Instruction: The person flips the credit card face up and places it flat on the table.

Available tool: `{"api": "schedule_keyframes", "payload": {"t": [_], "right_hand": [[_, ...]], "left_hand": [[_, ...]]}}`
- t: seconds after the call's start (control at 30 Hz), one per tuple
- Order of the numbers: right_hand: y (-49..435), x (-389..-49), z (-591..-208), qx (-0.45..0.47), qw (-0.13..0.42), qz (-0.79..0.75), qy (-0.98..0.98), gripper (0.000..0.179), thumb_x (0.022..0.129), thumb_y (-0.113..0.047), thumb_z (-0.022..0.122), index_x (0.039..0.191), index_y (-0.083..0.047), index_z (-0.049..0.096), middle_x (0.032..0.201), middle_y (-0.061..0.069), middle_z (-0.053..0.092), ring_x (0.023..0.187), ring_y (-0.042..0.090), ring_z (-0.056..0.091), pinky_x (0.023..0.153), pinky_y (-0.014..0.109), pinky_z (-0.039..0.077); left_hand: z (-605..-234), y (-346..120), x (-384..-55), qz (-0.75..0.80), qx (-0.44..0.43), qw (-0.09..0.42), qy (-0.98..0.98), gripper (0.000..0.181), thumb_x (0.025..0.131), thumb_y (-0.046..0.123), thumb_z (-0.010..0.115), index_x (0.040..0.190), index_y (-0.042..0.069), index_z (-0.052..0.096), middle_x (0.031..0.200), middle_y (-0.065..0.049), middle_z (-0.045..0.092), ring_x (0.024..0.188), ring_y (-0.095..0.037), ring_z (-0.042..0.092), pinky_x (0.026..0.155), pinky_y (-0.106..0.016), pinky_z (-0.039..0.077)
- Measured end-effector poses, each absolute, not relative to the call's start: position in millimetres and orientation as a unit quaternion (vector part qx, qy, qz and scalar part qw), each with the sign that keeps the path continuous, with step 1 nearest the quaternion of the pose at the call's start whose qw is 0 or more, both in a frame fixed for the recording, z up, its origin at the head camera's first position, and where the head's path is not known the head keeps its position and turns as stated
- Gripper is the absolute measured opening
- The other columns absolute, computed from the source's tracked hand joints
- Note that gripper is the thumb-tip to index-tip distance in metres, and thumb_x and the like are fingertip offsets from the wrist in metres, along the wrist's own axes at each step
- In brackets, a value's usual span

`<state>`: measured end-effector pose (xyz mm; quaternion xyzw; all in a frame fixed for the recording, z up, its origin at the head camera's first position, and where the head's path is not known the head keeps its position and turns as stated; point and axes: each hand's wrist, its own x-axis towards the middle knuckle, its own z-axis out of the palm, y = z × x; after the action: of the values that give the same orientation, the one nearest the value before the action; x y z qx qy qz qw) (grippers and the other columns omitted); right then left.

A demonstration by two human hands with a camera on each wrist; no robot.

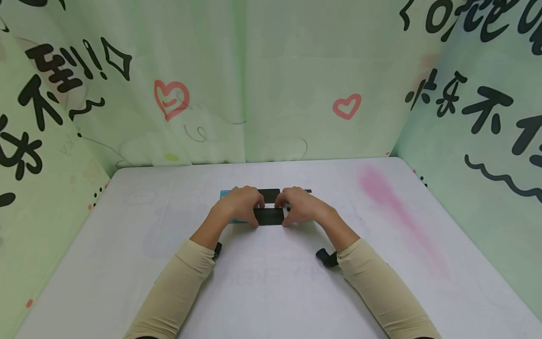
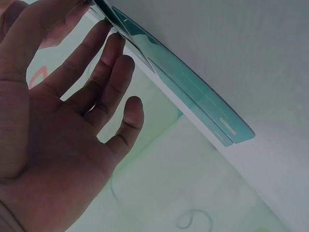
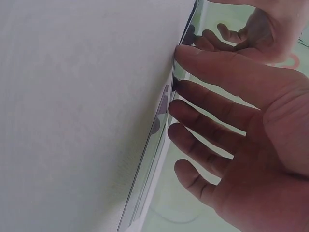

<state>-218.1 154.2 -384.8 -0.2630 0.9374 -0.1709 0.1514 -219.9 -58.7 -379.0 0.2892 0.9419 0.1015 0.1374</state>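
On the white table lies a flat, folded teal-and-black piece [image 1: 271,217], perhaps thin card. Its black panels show between the hands, a pale strip running between them. My left hand [image 1: 240,203] grips it at the left, thumb on the near edge and fingertips on the far side; teal corners stick out beyond that hand. From the right, my right hand [image 1: 304,205] pinches the same piece near its middle. In the left wrist view its teal layers [image 2: 193,92] lie slightly apart. The right wrist view shows it almost edge-on, so its right part is hard to read.
The white table [image 1: 271,287] ends at a green printed curtain [image 1: 275,108] behind and at both sides, with black writing and red hearts. A black wrist device [image 1: 327,258] sits under the right forearm, and another [image 1: 218,251] under the left.
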Motion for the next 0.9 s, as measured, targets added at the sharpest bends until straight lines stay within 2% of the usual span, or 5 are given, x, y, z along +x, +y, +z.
{"api": "schedule_keyframes", "payload": {"t": [0.2, 0.37, 0.6, 0.9], "right_hand": [[154, -218, -383, -0.268, 0.154, -0.173, 0.935, 0.045, 0.078, -0.013, 0.09, 0.119, -0.007, 0.073, 0.11, 0.007, 0.069, 0.106, 0.024, 0.06, 0.096, 0.042, 0.05], [155, -217, -381, -0.271, 0.16, -0.178, 0.932, 0.05, 0.078, -0.016, 0.091, 0.123, -0.007, 0.07, 0.111, 0.007, 0.069, 0.107, 0.025, 0.06, 0.095, 0.042, 0.05], [157, -216, -378, -0.262, 0.151, -0.18, 0.936, 0.054, 0.077, -0.019, 0.092, 0.125, -0.008, 0.069, 0.115, 0.006, 0.069, 0.111, 0.025, 0.061, 0.099, 0.044, 0.05], [162, -218, -373, -0.26, 0.137, -0.194, 0.936, 0.055, 0.076, -0.019, 0.093, 0.123, -0.005, 0.07, 0.116, 0.009, 0.069, 0.11, 0.026, 0.064, 0.098, 0.042, 0.053]], "left_hand": [[-378, -58, -220, 0.098, 0.292, 0.131, 0.942, 0.046, 0.077, 0.026, 0.092, 0.117, 0.01, 0.077, 0.111, -0.003, 0.075, 0.1, -0.018, 0.066, 0.099, -0.05, 0.049], [-376, -61, -220, 0.105, 0.291, 0.132, 0.942, 0.047, 0.077, 0.026, 0.091, 0.118, 0.011, 0.076, 0.109, -0.001, 0.075, 0.098, -0.017, 0.066, 0.096, -0.046, 0.051], [-374, -65, -221, 0.134, 0.289, 0.135, 0.938, 0.048, 0.075, 0.027, 0.092, 0.118, 0.011, 0.076, 0.107, -0.001, 0.073, 0.098, -0.017, 0.065, 0.09, -0.042, 0.055], [-373, -72, -226, 0.167, 0.293, 0.129, 0.932, 0.051, 0.078, 0.027, 0.09, 0.123, 0.012, 0.074, 0.118, -0.001, 0.071, 0.112, -0.019, 0.063, 0.098, -0.045, 0.054]]}}
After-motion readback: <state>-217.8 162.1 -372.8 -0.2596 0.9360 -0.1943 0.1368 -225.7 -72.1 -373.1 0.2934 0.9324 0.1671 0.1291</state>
